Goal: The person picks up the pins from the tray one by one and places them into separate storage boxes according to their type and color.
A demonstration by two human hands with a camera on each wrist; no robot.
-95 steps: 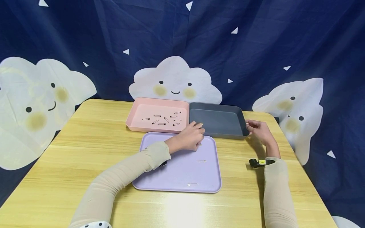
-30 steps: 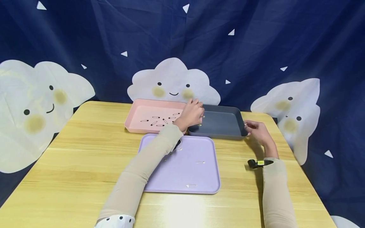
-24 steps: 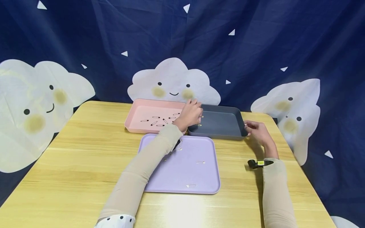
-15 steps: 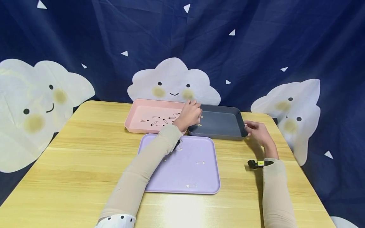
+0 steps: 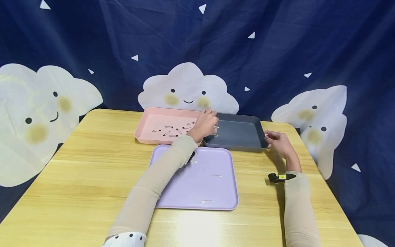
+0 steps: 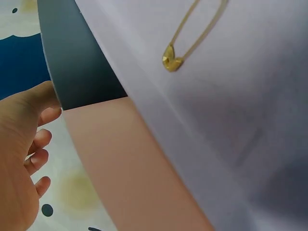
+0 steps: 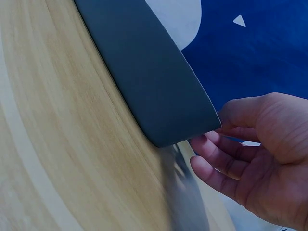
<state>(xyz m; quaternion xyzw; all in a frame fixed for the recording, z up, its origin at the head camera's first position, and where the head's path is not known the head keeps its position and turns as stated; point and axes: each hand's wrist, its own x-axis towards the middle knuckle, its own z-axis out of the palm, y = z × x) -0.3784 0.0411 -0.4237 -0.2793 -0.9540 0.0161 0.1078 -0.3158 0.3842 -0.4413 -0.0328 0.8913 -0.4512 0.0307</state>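
A person's two bare hands work at three shallow trays on a light wood-grain table (image 5: pixel 77 171). The trays form a T: a pink tray (image 5: pixel 147 127) at back left and a dark gray tray (image 5: pixel 239 133) at back right sit side by side, and a lavender tray (image 5: pixel 191 192) lies nearer the person. The left hand (image 5: pixel 205 124) reaches across the lavender tray, its fingers bent over the left end of the gray tray; whether it holds anything is impossible to tell. Just beside its fingertips is one gold safety pin (image 5: pixel 217 127), and a second gold pin (image 5: pixel 214 135) lies a little nearer the person, at the gray tray's left end. The right hand (image 5: pixel 279 141) pinches the right end of the gray tray, and the right wrist view shows its grip narrow, at the tray's corner. Several safety pins with black heads (image 5: pixel 173 136) are scattered across the pink tray, partly hidden by the left hand. On the lavender tray, a few more pins lie well apart, one near the front edge (image 5: pixel 207 201) and another toward the right (image 5: pixel 217 176), with others beside the left forearm. The left wrist view shows a gold pin on lavender up close. Both arms wear beige sleeves (image 5: pixel 299 209), and a small black device (image 5: pixel 274 177) sits at the right wrist. Behind hangs a navy backdrop (image 5: pixel 169 34) printed with smiling white clouds (image 5: pixel 188 80).
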